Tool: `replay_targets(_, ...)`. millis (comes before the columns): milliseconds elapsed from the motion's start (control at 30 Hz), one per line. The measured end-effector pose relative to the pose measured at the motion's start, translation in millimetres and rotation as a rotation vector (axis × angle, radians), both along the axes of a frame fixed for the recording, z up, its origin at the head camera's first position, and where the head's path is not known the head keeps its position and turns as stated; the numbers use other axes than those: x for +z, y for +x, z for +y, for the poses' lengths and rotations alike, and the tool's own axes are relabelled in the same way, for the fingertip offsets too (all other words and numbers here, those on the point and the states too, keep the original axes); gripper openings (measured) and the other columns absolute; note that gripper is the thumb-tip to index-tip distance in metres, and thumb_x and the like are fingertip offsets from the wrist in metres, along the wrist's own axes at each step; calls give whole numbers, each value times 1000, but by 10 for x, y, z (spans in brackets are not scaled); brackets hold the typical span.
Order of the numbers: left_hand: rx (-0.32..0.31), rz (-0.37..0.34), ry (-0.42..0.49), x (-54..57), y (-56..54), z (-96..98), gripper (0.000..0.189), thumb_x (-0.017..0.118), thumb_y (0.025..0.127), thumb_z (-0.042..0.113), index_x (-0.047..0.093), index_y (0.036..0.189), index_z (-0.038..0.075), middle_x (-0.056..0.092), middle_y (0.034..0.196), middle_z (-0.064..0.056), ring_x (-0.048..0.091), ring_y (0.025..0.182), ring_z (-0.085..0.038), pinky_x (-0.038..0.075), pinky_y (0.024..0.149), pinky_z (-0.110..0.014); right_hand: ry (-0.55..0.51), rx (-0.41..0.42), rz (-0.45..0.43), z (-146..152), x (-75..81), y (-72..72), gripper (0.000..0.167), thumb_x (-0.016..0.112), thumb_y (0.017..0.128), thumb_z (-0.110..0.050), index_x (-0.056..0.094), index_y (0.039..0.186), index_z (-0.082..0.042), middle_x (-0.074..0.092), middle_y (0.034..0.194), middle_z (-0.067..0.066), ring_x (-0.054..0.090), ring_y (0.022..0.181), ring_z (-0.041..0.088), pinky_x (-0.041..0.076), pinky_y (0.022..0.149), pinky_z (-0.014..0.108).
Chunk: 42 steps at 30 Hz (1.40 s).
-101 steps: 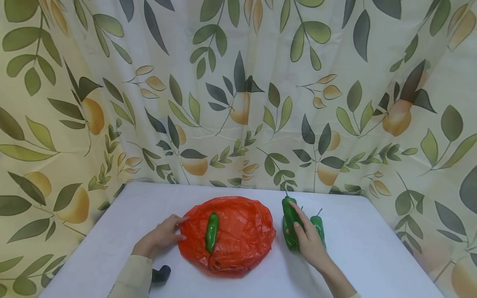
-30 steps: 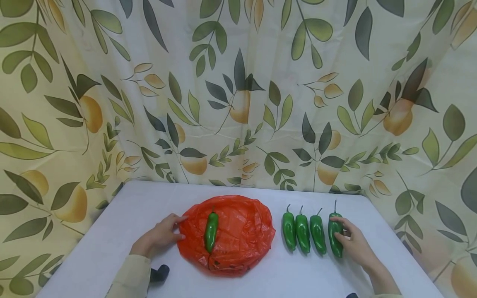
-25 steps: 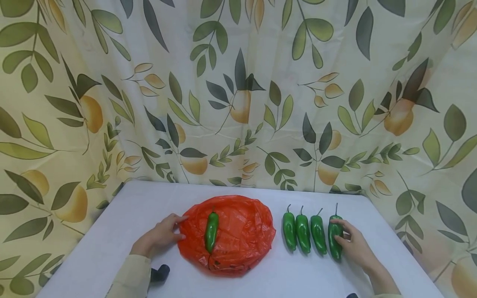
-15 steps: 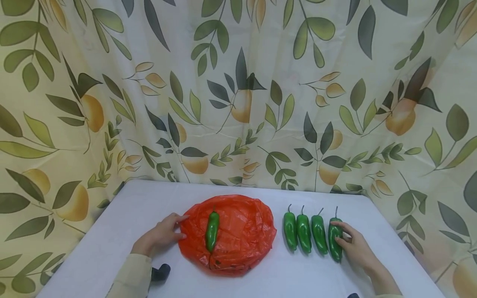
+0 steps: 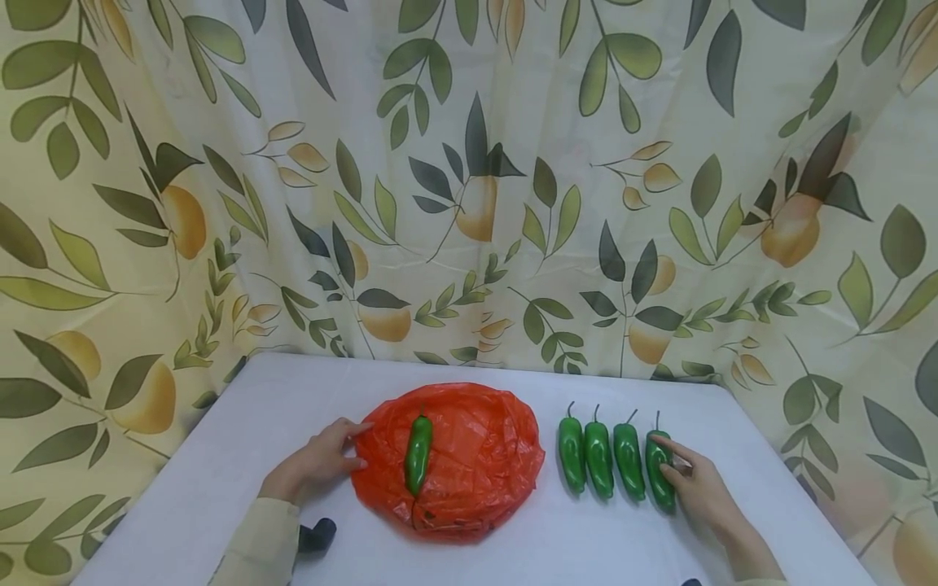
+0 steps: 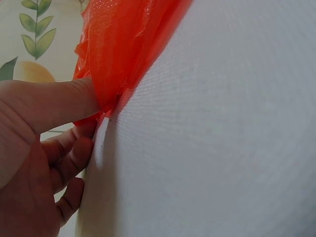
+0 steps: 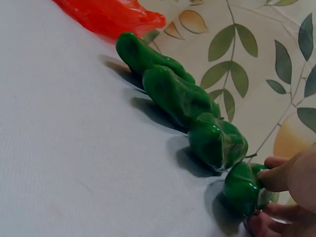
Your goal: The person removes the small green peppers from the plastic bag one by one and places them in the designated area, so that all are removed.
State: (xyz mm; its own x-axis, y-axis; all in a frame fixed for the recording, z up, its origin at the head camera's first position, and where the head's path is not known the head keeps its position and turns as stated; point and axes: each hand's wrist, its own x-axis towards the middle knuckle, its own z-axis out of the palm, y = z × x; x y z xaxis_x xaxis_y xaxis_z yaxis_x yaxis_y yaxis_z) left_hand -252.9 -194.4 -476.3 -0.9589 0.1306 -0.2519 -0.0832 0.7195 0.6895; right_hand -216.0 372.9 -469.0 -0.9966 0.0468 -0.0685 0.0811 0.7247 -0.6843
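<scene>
At the right end of a row on the table, my right hand (image 5: pixel 699 487) holds a green chili pepper (image 5: pixel 659 474) between thumb and fingers. Three more green peppers (image 5: pixel 598 461) lie side by side just left of it, stems pointing away. My left hand (image 5: pixel 317 462) pinches the left edge of a crumpled red plastic bag (image 5: pixel 489 456); in the left wrist view the thumb (image 6: pixel 59 104) presses on the film. One further green pepper (image 5: pixel 418 456) lies on the bag's left half. From the right wrist, the held pepper (image 7: pixel 242 190) sits close over the white surface.
A white-covered table (image 5: pixel 586 541) bears everything. Behind it hangs a curtain (image 5: pixel 469 203) printed with leaves and fruit. A black object (image 5: pixel 317 535) shows beside the left sleeve (image 5: pixel 256 541), and another dark one (image 5: pixel 691 582) at the bottom edge near the right forearm.
My right hand has carried a pepper from above the row to its right end, uncovering the others. Over the last second it has shifted that pepper slightly. The left hand stays at the bag.
</scene>
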Motion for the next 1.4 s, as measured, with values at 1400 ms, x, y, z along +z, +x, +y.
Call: replay_targets(1400, -8, 25, -29, -33, -13, -1, 64, 79, 86, 20, 56, 146, 24, 58, 123, -1, 51, 127, -28, 48, 105, -60, -31, -53, 70, -275, 304, 82, 57, 52, 103, -12, 34, 156, -6, 29, 159, 32, 40, 136, 53, 45, 105, 67)
